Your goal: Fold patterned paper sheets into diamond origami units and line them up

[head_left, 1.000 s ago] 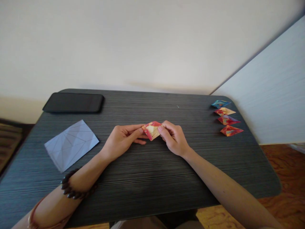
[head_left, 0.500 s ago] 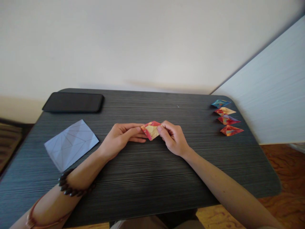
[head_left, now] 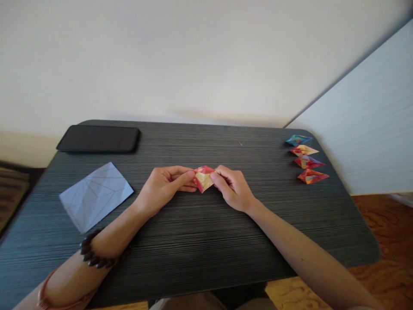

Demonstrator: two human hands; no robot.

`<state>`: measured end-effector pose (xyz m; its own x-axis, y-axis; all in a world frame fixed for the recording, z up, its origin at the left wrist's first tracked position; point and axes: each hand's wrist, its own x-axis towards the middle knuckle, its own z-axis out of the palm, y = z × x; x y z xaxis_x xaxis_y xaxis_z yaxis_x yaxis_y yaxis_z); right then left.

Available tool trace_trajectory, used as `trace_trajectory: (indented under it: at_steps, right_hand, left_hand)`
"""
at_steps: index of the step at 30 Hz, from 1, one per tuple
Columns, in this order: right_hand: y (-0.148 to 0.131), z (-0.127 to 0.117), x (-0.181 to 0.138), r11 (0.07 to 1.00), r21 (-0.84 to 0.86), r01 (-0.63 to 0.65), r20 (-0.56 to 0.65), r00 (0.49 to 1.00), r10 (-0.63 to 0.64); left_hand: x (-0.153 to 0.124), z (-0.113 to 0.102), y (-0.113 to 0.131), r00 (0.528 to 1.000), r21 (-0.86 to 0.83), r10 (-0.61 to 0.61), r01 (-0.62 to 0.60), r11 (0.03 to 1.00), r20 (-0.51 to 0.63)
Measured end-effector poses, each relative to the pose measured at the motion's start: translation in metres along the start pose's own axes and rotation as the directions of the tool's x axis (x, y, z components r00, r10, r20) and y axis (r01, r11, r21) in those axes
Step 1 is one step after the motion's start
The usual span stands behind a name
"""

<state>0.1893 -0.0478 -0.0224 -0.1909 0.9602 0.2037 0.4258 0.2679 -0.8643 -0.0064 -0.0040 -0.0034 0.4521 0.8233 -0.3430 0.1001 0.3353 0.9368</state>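
A small folded paper piece, red and cream, is held just above the middle of the dark striped table. My left hand pinches its left side with thumb and forefinger. My right hand pinches its right side, fingers curled over the paper. The two hands are close together, so most of the paper is hidden between the fingertips. A dark bead bracelet circles my left wrist.
A creased pale blue paper sheet lies at the left. A black phone rests at the back left. Several folded coloured paper pieces sit in a row at the right edge, beside a white panel.
My hands have drawn closer together and the paper piece between them looks narrower, more folded in. Everything else on the table stays put.
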Motion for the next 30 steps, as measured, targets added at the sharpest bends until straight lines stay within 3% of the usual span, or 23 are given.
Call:
trace_trajectory:
  at_steps: [5,10,19,26,30]
  right_hand:
    - [-0.0012,0.0,0.0001,0.998,-0.062,0.024,0.067,0.998,-0.02]
    - [-0.0018,0.0008,0.0005,0.992,-0.114,0.056,0.127,0.991,-0.041]
    - [-0.0028,-0.0012,0.0011,0.995,-0.078,0.055,0.128,0.991,-0.045]
    - [-0.004,0.0001,0.0017,0.998,-0.028,0.05,0.05,0.998,-0.048]
    - [-0.0043,0.0018,0.0012,0.998,-0.043,0.052,0.039,0.998,-0.05]
  left_hand:
    - [-0.0017,0.0013,0.003,0.997,0.062,0.009,-0.013,0.998,0.074]
    - [-0.0015,0.0006,0.0001,0.998,0.13,0.02,-0.027,0.991,0.056]
    - [-0.0008,-0.0003,-0.0019,0.998,0.053,-0.006,0.002,0.999,0.062]
    - [-0.0009,-0.0014,-0.0021,0.995,0.171,-0.029,0.012,0.985,0.094]
    - [-0.0001,0.0009,-0.0008,0.995,0.147,-0.042,0.029,0.989,0.088]
